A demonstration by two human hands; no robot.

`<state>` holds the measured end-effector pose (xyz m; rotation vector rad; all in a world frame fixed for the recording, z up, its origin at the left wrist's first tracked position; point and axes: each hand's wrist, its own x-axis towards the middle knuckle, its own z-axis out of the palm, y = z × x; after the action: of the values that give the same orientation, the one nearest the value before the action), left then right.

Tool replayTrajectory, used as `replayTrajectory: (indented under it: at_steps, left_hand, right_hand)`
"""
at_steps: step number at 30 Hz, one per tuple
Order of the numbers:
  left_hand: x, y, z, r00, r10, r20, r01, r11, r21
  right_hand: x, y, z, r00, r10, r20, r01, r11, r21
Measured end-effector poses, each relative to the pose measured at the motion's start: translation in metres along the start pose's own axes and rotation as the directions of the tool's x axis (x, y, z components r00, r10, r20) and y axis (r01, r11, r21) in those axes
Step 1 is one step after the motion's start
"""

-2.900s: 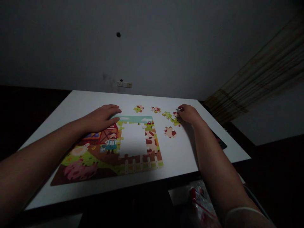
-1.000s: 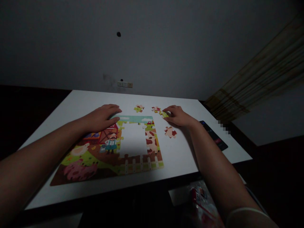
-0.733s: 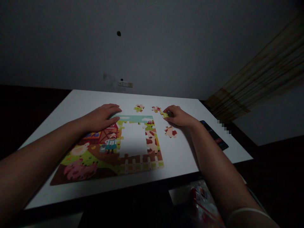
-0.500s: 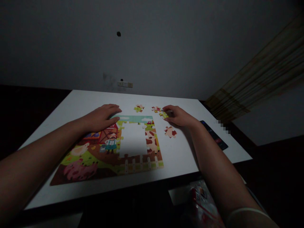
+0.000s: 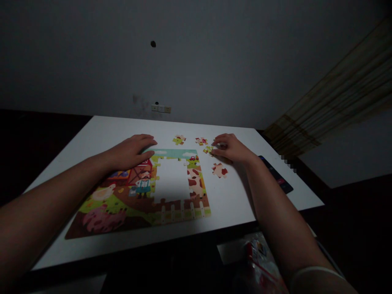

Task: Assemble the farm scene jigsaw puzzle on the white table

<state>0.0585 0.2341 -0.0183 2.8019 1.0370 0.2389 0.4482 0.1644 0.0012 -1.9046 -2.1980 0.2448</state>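
A partly assembled farm jigsaw puzzle (image 5: 107,220) lies flat on the white table, with a rectangular gap right of its middle. My left hand (image 5: 130,152) rests open over its upper left part, fingers stretched to the right and thumb apart. To the right of the puzzle, my right hand (image 5: 229,148) has its thumb and curled fingers at the right edge of a small green-yellow puzzle piece (image 5: 208,150). Just beyond that lies a pink and white piece (image 5: 201,141). A green and brown piece (image 5: 179,139) sits farther left, and a cow-patterned piece (image 5: 219,170) lies nearer to me.
A dark phone (image 5: 277,174) lies on the white table (image 5: 232,200) beside my right forearm. Below the near edge is a clear plastic bag with red parts (image 5: 263,261). The wall (image 5: 199,73) rises behind the far edge; a curtain (image 5: 321,102) hangs at right.
My right hand has shifted slightly right, and its fingers cover less of the green-yellow piece. That piece shows slightly farther left and turned. My left hand stays in place.
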Motion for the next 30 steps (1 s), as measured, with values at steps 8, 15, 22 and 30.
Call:
replayTrajectory:
  at_steps: [8,15,22,30]
  left_hand:
    - [0.001,-0.013,0.011,0.997,0.056,-0.045,-0.054,0.997,0.050]
    - [0.002,-0.012,0.010,0.997,0.062,-0.044,-0.060,0.997,0.055]
    - [0.002,-0.012,0.010,0.997,0.068,-0.043,-0.065,0.996,0.067]
    - [0.002,-0.012,0.011,0.997,0.065,-0.046,-0.062,0.996,0.068]
  right_hand:
    - [0.000,0.003,0.000,0.996,-0.064,0.067,0.051,0.982,0.184]
    - [-0.017,0.009,-0.022,0.957,0.002,0.291,-0.076,0.967,0.244]
    - [-0.029,-0.012,-0.030,0.860,-0.136,0.492,0.079,0.988,0.136]
    - [-0.028,-0.020,-0.025,0.859,-0.143,0.491,0.060,0.982,0.181]
